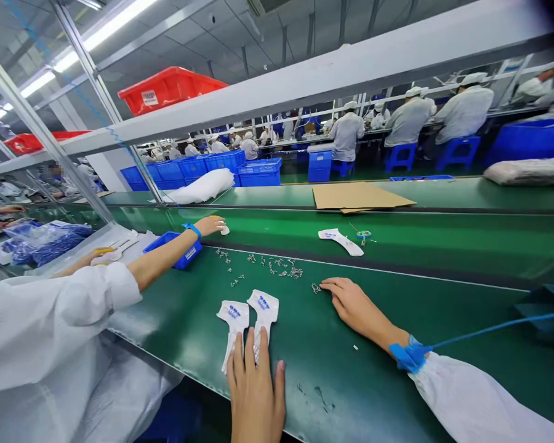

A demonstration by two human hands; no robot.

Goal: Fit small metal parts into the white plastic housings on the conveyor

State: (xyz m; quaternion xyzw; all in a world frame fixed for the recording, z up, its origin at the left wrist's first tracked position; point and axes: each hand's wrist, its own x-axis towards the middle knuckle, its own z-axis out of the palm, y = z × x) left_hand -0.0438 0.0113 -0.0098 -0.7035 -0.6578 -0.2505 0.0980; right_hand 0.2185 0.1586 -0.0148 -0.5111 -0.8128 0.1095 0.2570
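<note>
My left hand (257, 391) lies with fingers stretched over the lower ends of two white handle-shaped plastic pieces with blue print, the left piece (233, 314) and the right piece (264, 304). Both rest side by side on the green work surface. My right hand (357, 311) is low on the surface, fingers extended, its fingertips at a small cluster of tiny shiny metal parts (315, 288), possibly screws. More of these metal parts (284, 267) are scattered to the left. Whether anything is under the right fingertips is too small to tell.
A co-worker's arm (166, 261) reaches in from the left past a blue bin (187, 255). On the green conveyor belt (277, 231) lie another white piece (341, 240) and a small green-and-white item (363, 235). Cardboard (360, 195) lies beyond. A blue cord (498, 326) runs from my right wrist.
</note>
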